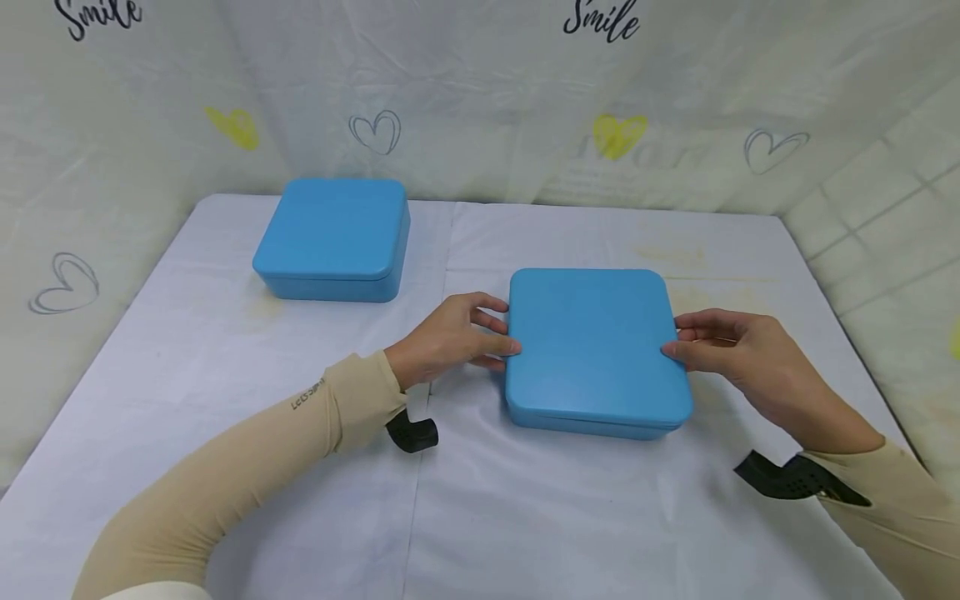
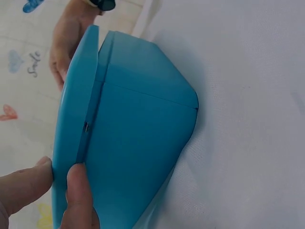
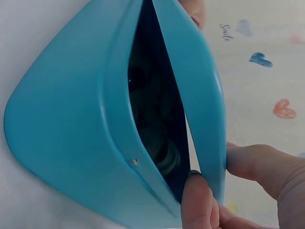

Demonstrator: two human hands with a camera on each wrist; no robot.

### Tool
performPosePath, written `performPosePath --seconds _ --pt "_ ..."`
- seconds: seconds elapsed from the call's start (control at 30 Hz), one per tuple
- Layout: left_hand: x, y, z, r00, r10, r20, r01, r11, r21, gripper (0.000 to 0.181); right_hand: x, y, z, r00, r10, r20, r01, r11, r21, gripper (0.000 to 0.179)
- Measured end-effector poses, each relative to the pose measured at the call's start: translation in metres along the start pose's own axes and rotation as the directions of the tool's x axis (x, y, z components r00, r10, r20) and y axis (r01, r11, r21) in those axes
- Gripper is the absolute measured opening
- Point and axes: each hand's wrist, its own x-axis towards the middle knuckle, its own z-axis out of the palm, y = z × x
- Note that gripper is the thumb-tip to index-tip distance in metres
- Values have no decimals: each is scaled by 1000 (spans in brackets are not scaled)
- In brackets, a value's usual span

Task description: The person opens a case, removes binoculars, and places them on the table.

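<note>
A blue box with rounded corners stands on the white cloth, its lid [image 1: 596, 342] raised slightly off the base [image 3: 62, 105]. At the lid's left edge my left hand [image 1: 453, 333] pinches the rim, thumb on top and fingers underneath. My right hand [image 1: 738, 346] pinches the opposite edge the same way. In the right wrist view a dark gap runs between lid and base, with dim, rounded shapes inside. From the left wrist, the gap along the base [image 2: 138, 119] looks narrower. A small slot shows on the base's upper band.
A second blue box [image 1: 337, 229], closed, sits toward the back left of the table [image 1: 300, 500]. Behind the table hangs a pale curtain [image 1: 480, 83] printed with hearts and the word Smile. Black straps [image 1: 412, 433] hang below both wrists.
</note>
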Motion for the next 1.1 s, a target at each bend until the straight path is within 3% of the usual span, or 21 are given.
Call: performPosePath --seconds 0.53,1.1 --pt "-8 14 3 999 16 -31 -15 999 38 68 -3 2 -4 999 -23 -22 24 999 39 60" --pt "-4 29 17 999 53 -2 -53 997 57 70 -11 10 -20 996 -51 -76 59 993 104 54"
